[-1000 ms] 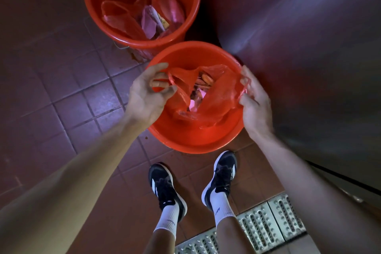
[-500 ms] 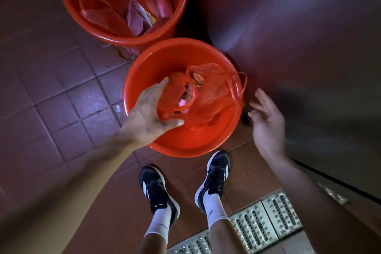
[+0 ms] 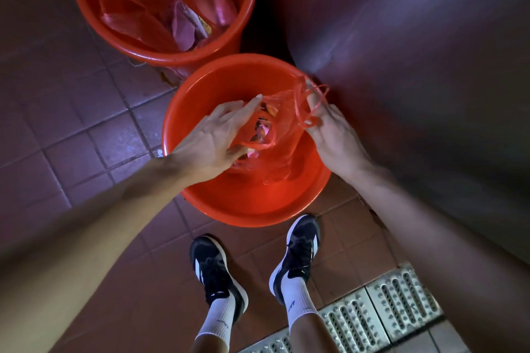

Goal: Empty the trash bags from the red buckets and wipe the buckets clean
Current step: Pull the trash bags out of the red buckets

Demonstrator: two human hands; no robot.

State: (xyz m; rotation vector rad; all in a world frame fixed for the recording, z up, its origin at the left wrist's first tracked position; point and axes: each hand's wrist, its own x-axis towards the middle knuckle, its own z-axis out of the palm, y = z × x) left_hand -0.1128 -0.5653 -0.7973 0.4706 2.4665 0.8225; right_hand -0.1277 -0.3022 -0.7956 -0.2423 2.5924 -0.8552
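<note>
The near red bucket stands on the tiled floor, just in front of the person's shoes. Inside it lies a red trash bag (translucent, holding scraps). The left hand reaches into the near red bucket from its left side and grips the bag's left handle loop, thumb hooked through. The right hand, over the bucket's right rim, holds the bag's right handle loops across its fingers. The far red bucket touches the near bucket's far rim and contains a second trash bag. A metal drain grate lies behind the shoes.
</note>
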